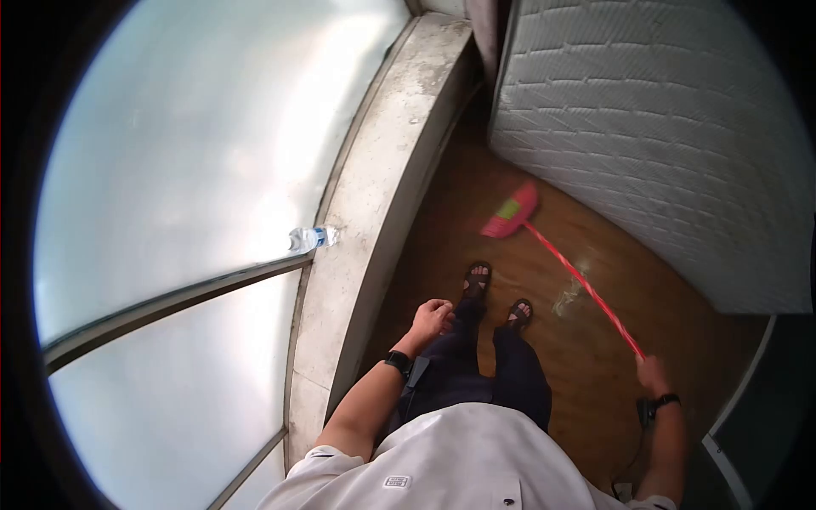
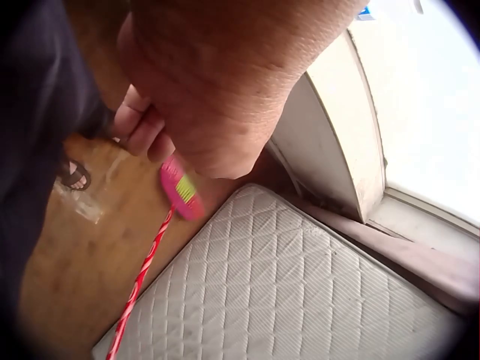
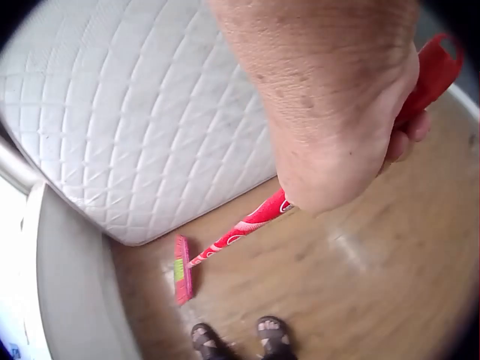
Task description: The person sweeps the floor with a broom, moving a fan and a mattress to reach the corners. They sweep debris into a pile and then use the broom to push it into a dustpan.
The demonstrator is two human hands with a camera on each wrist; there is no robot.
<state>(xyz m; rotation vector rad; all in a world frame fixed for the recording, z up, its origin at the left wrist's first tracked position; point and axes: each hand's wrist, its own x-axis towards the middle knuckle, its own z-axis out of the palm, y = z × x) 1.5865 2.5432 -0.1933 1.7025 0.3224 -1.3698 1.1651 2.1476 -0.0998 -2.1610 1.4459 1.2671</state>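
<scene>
My right hand (image 1: pixel 653 376) grips the red-and-white patterned handle of a broom (image 1: pixel 586 285) near its top end. In the right wrist view the handle's red end cap (image 3: pixel 439 75) sticks out past the fingers. The broom's pink head (image 1: pixel 510 210), with a yellow-green patch, is down at the wooden floor in front of my feet, slightly blurred. My left hand (image 1: pixel 433 319) hangs by my left thigh, its fingers loosely curled around nothing. In the left wrist view the broom head (image 2: pixel 180 187) shows just past those fingers.
A white quilted mattress (image 1: pixel 646 153) stands on its side at the right. To the left runs a concrete ledge (image 1: pixel 374 161) below frosted windows (image 1: pixel 221 153), with a clear plastic bottle (image 1: pixel 313 239) on it. Sandalled feet (image 1: pixel 478 279) stand on the brown floor (image 1: pixel 586 365).
</scene>
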